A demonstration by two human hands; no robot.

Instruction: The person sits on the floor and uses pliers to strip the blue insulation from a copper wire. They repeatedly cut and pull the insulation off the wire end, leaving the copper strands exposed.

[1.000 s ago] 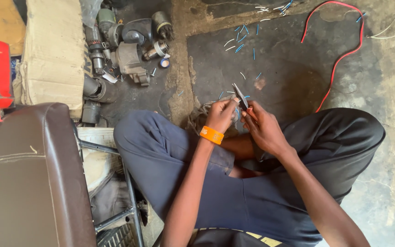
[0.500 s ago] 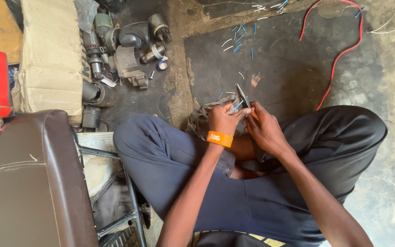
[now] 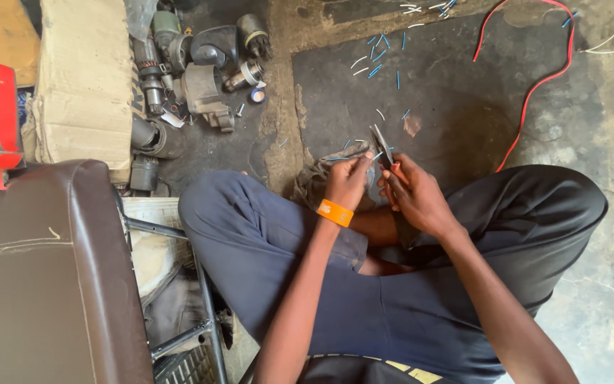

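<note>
I sit cross-legged on the floor in dark blue trousers. My right hand (image 3: 417,195) grips a pair of metal cutters (image 3: 381,144) with the jaws pointing away from me. My left hand (image 3: 348,180), with an orange band at the wrist, pinches a thin blue-tipped wire (image 3: 342,159) close beside the cutter jaws. A tangle of grey wires (image 3: 313,181) lies on the floor just left of that hand. Short blue and white wire offcuts (image 3: 385,50) are scattered on the dark mat in front of me.
A long red wire (image 3: 534,82) loops over the floor at the upper right. Several grimy metal engine parts (image 3: 200,60) lie at the upper left, next to a cardboard box (image 3: 83,85). A brown padded seat (image 3: 37,277) and its metal frame (image 3: 204,299) stand at my left.
Both hands stay together at the cutters with only small shifts; the view has drifted slightly.
</note>
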